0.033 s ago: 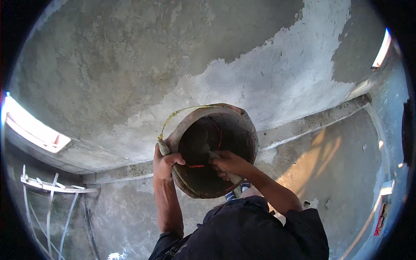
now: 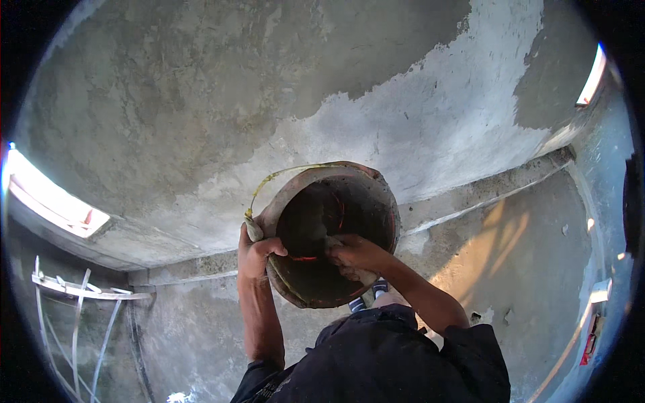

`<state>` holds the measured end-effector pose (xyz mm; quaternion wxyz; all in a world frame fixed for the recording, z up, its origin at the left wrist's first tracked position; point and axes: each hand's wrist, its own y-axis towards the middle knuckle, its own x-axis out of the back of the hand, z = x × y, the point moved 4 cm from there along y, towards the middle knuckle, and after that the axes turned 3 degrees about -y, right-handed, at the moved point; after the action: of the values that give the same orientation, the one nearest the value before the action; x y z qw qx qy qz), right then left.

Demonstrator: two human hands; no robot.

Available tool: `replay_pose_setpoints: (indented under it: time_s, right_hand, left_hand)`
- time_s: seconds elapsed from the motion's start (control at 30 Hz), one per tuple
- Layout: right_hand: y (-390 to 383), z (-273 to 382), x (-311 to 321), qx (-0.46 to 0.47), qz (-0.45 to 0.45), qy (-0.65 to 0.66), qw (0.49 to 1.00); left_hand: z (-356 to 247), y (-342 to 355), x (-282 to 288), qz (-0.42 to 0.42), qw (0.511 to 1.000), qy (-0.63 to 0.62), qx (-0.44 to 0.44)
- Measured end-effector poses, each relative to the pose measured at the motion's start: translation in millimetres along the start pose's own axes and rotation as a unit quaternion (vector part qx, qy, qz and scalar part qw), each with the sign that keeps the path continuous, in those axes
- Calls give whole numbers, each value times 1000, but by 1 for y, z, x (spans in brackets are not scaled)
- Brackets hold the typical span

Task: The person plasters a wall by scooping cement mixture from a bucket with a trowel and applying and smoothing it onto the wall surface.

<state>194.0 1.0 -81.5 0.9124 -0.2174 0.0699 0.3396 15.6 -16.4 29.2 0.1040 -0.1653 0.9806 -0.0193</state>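
Observation:
I hold a round, mortar-caked bucket (image 2: pixel 289 290) in front of my body, its mouth facing me. My left hand (image 2: pixel 256 254) is closed on its left rim, thumb over the edge. A thin yellowish wire handle (image 2: pixel 269 177) loops over the bucket's far left side and ends in a grey lump beside that hand. Inside the mouth, my right hand (image 2: pixel 351 255) is closed round a short, pale, dirt-crusted tool handle (image 2: pixel 366 277). The tool's working end cannot be made out in the dark interior. Reddish streaks show on the inner wall.
Ahead rises a wall (image 2: pixel 201 101), part dark grey plaster, part whitish. A ledge (image 2: pixel 484 181) runs along its base above the grey floor (image 2: pixel 201 316). At lower left stands a pale metal frame (image 2: pixel 87 290). Bright openings (image 2: pixel 54 201) lie left and upper right. My feet are under the bucket.

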Motion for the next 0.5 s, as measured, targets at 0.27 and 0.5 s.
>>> replay_pose_setpoints:
  time_s: [0.27,0.5]
  right_hand:
    - [-62,38,41,-25,56,-23,998]
    - [-100,15,126,50,-3,19,999]
  left_hand:
    - [19,38,5,-51,997,-51,-3]
    - [26,54,-52,-107,994,-12,12]
